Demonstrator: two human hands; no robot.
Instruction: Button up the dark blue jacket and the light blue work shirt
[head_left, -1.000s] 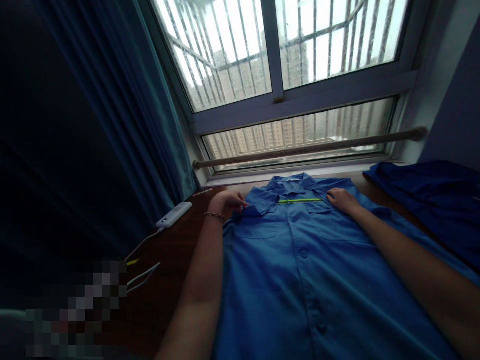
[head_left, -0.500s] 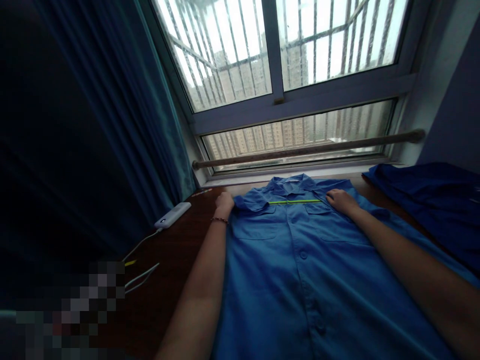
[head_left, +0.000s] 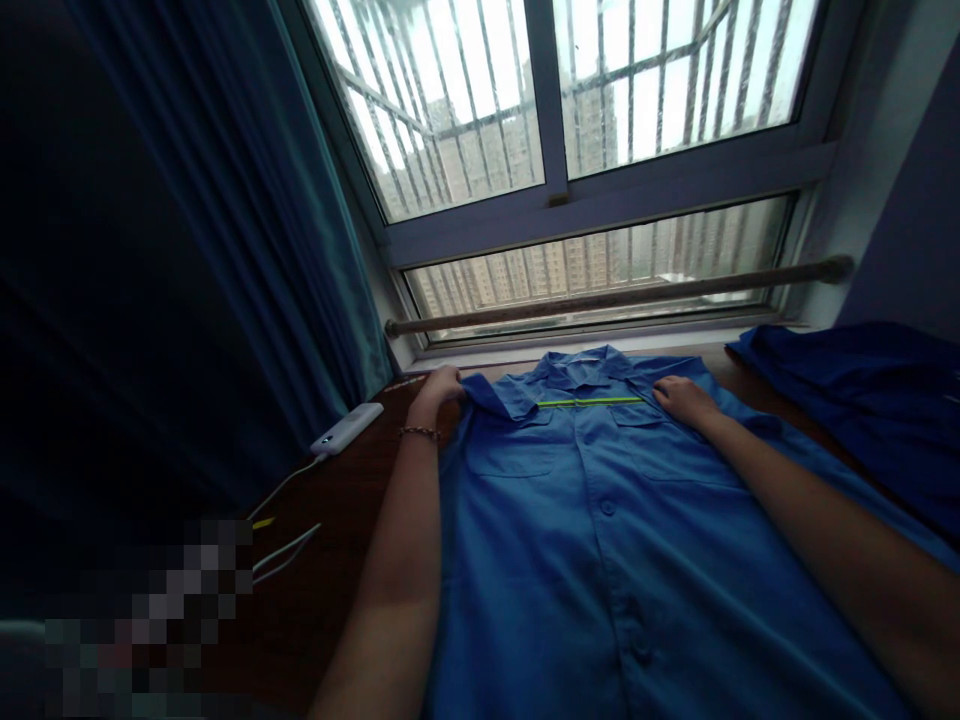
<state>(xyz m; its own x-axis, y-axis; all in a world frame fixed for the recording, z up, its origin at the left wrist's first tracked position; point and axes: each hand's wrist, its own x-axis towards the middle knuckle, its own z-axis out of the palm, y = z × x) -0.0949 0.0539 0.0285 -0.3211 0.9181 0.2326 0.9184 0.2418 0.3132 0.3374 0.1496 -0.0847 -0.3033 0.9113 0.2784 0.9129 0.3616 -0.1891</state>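
Note:
A blue button-front shirt (head_left: 540, 520) with a collar, two chest pockets and a yellow-green stripe lies front up, collar toward the window. My left hand (head_left: 441, 386), a beaded bracelet on its wrist, is closed on the sleeve at the shirt's left side. That sleeve (head_left: 491, 397) is pulled out and partly raised, its edge in my fingers. Near the right shoulder, above a chest pocket, my right hand (head_left: 684, 400) rests on the shirt with curled fingers gripping the cloth. The shirt's lower end runs out of view.
On the dark wooden surface (head_left: 352, 500) at left lie a white power strip (head_left: 347, 430) and loose white cables (head_left: 289, 555). A darker blue garment (head_left: 862, 400) lies at right. Behind are a barred window and a rail (head_left: 615, 300); a blue curtain (head_left: 300, 300) hangs at left.
My left hand has shifted left and slightly away from me, drawing the sleeve outward and lifting its edge. My right hand stays in place on the shirt.

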